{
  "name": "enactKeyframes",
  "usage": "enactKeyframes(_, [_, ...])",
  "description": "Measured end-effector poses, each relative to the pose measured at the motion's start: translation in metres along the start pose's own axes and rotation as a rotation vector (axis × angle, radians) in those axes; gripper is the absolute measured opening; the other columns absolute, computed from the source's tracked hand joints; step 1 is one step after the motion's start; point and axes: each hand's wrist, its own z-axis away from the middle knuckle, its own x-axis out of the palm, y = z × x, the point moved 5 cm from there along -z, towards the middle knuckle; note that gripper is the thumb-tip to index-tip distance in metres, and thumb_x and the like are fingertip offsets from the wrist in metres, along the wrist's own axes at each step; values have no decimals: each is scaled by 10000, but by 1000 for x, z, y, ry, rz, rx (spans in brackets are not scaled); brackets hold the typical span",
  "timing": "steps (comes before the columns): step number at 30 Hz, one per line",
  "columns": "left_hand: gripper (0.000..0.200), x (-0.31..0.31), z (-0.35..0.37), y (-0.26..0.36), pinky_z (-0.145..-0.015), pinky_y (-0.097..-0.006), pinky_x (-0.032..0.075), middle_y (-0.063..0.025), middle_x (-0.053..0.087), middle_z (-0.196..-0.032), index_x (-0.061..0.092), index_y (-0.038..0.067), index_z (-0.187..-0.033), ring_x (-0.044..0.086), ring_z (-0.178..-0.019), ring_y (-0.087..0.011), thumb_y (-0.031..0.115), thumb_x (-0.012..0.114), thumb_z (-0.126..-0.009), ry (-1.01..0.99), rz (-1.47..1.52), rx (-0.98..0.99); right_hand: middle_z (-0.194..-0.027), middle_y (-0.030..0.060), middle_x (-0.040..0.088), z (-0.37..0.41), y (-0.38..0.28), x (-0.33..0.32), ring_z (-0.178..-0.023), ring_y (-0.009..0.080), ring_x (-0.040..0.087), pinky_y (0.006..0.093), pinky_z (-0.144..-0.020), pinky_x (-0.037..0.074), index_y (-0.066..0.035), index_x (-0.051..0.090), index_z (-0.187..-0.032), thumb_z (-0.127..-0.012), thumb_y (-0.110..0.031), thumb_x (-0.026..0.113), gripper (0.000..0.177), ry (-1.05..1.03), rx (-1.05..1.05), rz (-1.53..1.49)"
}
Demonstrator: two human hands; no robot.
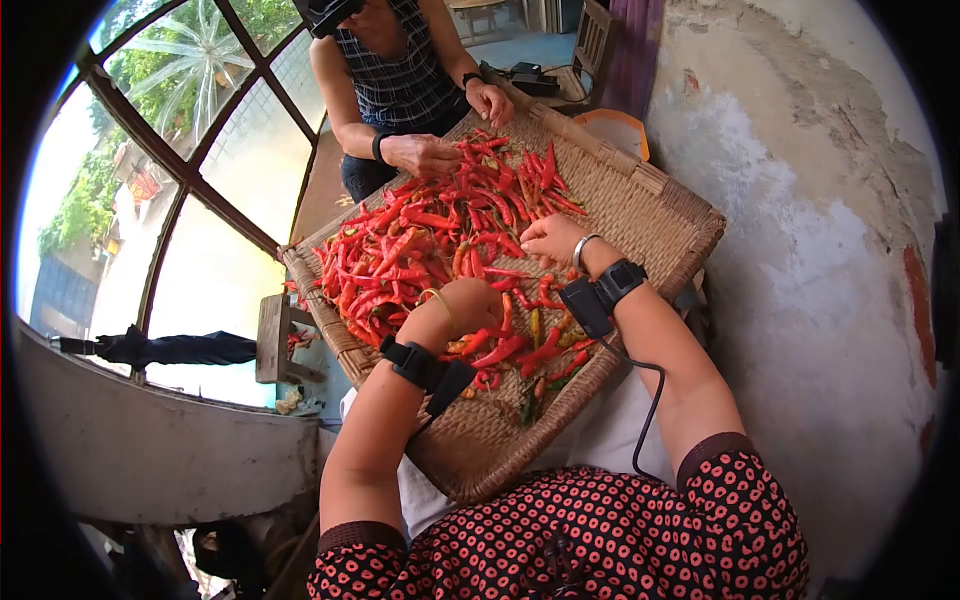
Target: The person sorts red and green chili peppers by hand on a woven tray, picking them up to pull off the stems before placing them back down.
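Note:
A large heap of red chili peppers (400, 245) lies in a wide woven tray (640, 210). My left hand (473, 303) reaches down among the peppers at the near side of the heap; its back faces me and hides the fingers. To its right and farther away, my right hand (552, 240) is closed above the heap's right edge, fingers bent together. Whatever it may hold is too small to make out. Nearer to me, a looser group of peppers (505, 350) includes a few yellow and greenish ones.
Across the tray a person in a checked top (395, 80) has one hand (425, 155) at the peppers and another hand (490, 103) over the far rim. A folded umbrella (180, 348) and a wooden stool (275, 340) are at left. A rough wall (790, 250) stands at right.

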Motion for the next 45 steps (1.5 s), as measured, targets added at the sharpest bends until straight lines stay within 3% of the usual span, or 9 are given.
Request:
enactKeyframes(5, [182,-36,0,-8,-648,-256,465,-59,618,-762,622,48,-889,579,-678,-139,109,626,-718,587,558,-101,-730,19,581,-20,14,17,-555,105,573,240,-425,434,-44,589,-929,-852,-300,530,274,-154,-115,-259])
enactKeyframes(13, [153,12,-7,-46,-654,-191,464,10,568,-817,563,18,-956,535,-741,-52,13,586,-805,636,1331,-161,-639,27,591,6,5,35,-523,103,566,243,-468,444,-34,621,-871,-812,-258,573,237,-356,-260,-87])
enactKeyframes(21, [116,3,3,-55,-605,-210,451,-14,594,-779,582,15,-915,553,-694,-78,43,585,-803,788,1297,-251,-704,97,627,8,-19,-5,-671,207,605,313,-627,466,-57,643,-870,-741,-187,608,186,-72,-349,190])
enactKeyframes(24, [180,-6,5,-48,-657,-307,479,-70,615,-837,591,67,-931,592,-734,-216,78,591,-751,833,349,-251,-716,103,629,4,-24,-25,-669,232,607,320,-628,469,-65,620,-950,-751,-210,620,246,336,-314,-279])
enactKeyframes(27, [237,0,-11,-27,-755,-336,462,-92,591,-937,573,41,-975,562,-859,-244,70,571,-740,776,-15,-132,-713,108,629,-6,-18,-22,-657,237,610,335,-627,475,-63,595,-1003,-757,-229,629,298,441,-396,43])
enactKeyframes(31, [358,16,-31,-22,-823,-346,422,-63,568,-1014,530,89,-1086,501,-988,-241,133,556,-732,665,-260,-202,-731,121,638,-6,-20,-9,-702,268,619,365,-665,487,-62,615,-945,-742,-230,633,264,342,-438,265])
enactKeyframes(36, [146,16,-28,-16,-769,-321,419,-19,553,-873,621,137,-830,496,-911,-215,129,525,-720,473,-335,-280,-743,111,635,-1,-17,2,-718,254,615,349,-672,480,-66,622,-917,-737,-250,642,258,245,-459,492])
enactKeyframes(41, [74,-36,1,4,-730,-346,435,-35,577,-839,613,97,-771,529,-826,-251,88,603,-698,924,150,-113,-825,137,634,6,-21,-11,-812,294,598,386,-739,470,-82,636,-874,-735,-262,630,227,295,-412,313])
enactKeyframes(45, [100,-56,13,-5,-515,-225,437,-31,610,-680,591,18,-798,551,-569,-82,119,595,-801,757,953,-282,-791,135,632,12,-17,-21,-770,285,605,371,-713,475,-73,645,-834,-715,-257,650,219,335,-402,172])
